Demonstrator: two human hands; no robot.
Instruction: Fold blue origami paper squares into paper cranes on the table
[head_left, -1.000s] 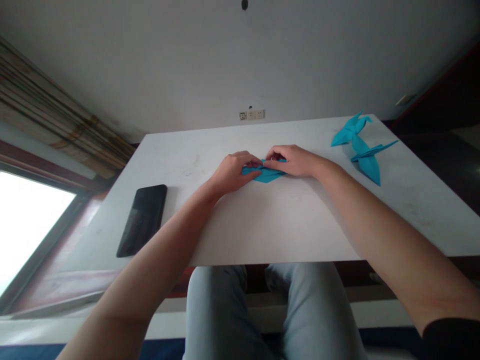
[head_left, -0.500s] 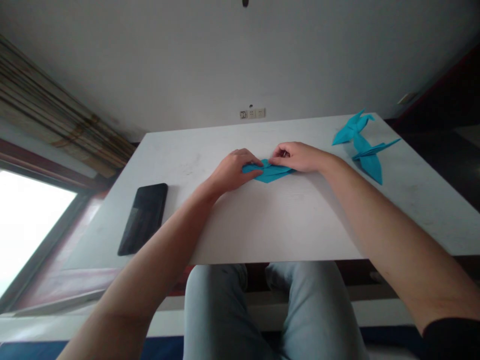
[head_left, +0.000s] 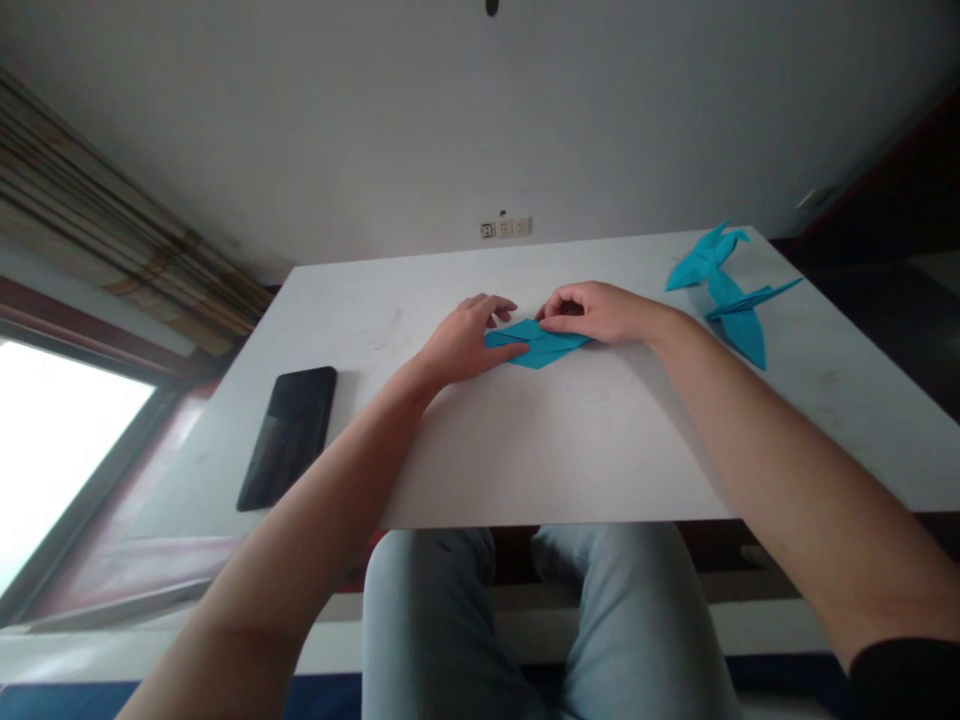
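Observation:
A folded piece of blue origami paper (head_left: 538, 352), shaped like a long diamond, lies on the white table (head_left: 555, 440) between my hands. My left hand (head_left: 480, 338) is at its left end, thumb laid on the paper and the other fingers lifted apart from it. At the right end, my right hand (head_left: 592, 312) pinches the upper edge of the paper between thumb and curled fingers. Part of the right end is hidden under that hand.
Two folded blue paper cranes (head_left: 705, 258) (head_left: 742, 312) rest at the table's back right. A black phone (head_left: 289, 437) lies on the left side, beside my left forearm. Wall sockets (head_left: 505, 228) are behind the table, and a window (head_left: 60, 450) is at the left.
My left fingers have lifted off the paper and spread, leaving the thumb on it. The paper's upper side now lies flatter and shows more. My right hand has barely moved.

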